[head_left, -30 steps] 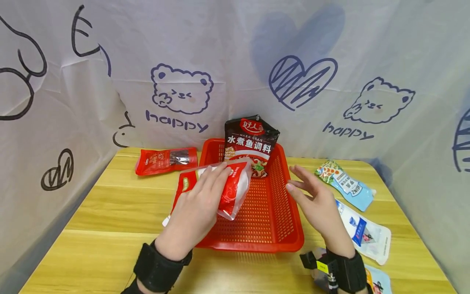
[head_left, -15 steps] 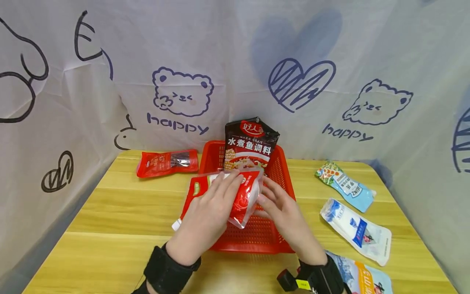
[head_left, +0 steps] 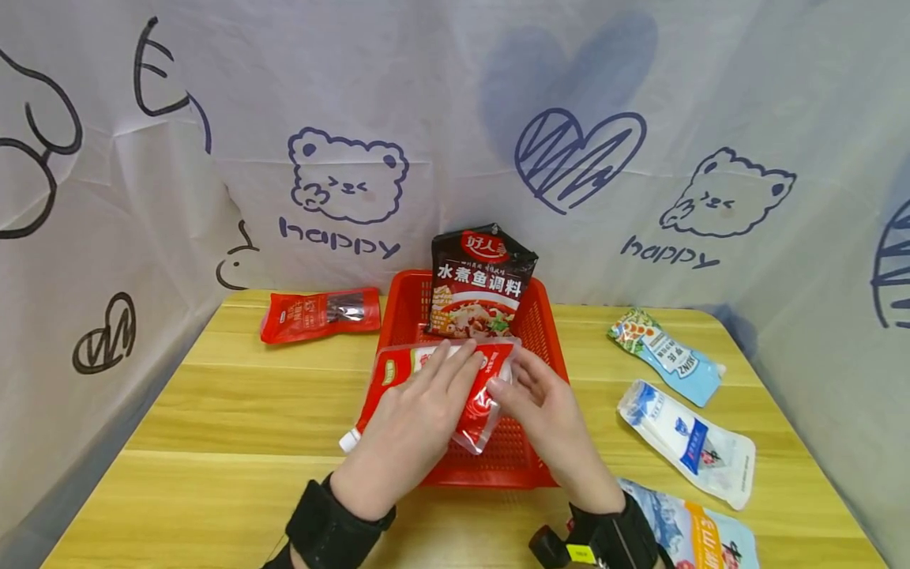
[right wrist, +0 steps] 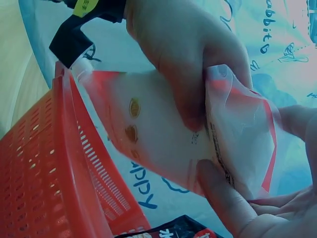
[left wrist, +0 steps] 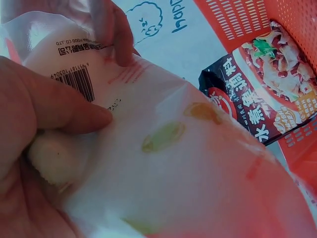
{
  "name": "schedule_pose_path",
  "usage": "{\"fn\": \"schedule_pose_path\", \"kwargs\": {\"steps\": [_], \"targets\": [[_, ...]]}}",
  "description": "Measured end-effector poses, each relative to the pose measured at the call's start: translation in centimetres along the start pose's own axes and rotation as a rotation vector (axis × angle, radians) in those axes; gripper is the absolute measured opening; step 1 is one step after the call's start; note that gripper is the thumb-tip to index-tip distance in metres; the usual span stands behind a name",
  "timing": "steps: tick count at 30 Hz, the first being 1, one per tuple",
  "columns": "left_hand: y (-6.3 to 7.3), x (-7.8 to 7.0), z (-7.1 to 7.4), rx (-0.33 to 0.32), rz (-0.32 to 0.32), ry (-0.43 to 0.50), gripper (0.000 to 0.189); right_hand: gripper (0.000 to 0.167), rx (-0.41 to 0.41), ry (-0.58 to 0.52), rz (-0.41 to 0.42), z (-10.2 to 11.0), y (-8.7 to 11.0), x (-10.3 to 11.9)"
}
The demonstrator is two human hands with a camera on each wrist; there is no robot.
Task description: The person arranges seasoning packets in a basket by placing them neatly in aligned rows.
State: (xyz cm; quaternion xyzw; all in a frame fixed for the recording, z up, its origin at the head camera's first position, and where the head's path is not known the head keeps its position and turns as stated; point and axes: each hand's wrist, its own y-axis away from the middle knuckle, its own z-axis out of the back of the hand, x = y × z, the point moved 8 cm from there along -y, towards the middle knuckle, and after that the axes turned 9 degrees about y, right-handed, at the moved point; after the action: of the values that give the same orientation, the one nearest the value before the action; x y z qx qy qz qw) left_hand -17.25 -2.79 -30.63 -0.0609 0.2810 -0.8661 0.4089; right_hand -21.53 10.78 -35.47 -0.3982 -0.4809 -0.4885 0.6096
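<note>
A red and white spouted pouch (head_left: 394,383) with a white cap (head_left: 349,439) is held tilted above the red basket (head_left: 490,479). My left hand (head_left: 408,431) grips it from above, fingers over the printed front and thumb on the back. The pouch's pale back (left wrist: 163,178), with its barcode, shows in the left wrist view. My right hand (head_left: 554,427) pinches the pouch's capless end, its thumb and fingers on both sides of the clear edge, as the right wrist view also shows. A black seasoning packet (head_left: 485,276) leans upright in the back of the basket.
On the wooden table (head_left: 213,411), a red packet (head_left: 320,314) lies left of the basket. To the right lie a light blue Heinz pouch (head_left: 671,359), a white and blue pouch (head_left: 693,446) and a blue and orange pouch (head_left: 700,529). A printed cloth (head_left: 469,118) hangs behind.
My right hand has come in from the basket's right side and taken hold of the pouch's end. The pouch has moved slightly right and toward me in my left hand.
</note>
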Motion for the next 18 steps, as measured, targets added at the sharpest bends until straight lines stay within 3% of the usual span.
{"fn": "schedule_pose_path", "kwargs": {"steps": [8, 18], "targets": [[0.0, 0.0, -0.3, 0.049, -0.003, 0.001, 0.065, 0.064, -0.023, -0.034, -0.028, 0.1, 0.1, 0.0], [-0.1, 0.9, -0.3, 0.072, 0.057, 0.110, 0.079, 0.062, -0.080, -0.123, -0.015, 0.1, 0.0, -0.3]]}}
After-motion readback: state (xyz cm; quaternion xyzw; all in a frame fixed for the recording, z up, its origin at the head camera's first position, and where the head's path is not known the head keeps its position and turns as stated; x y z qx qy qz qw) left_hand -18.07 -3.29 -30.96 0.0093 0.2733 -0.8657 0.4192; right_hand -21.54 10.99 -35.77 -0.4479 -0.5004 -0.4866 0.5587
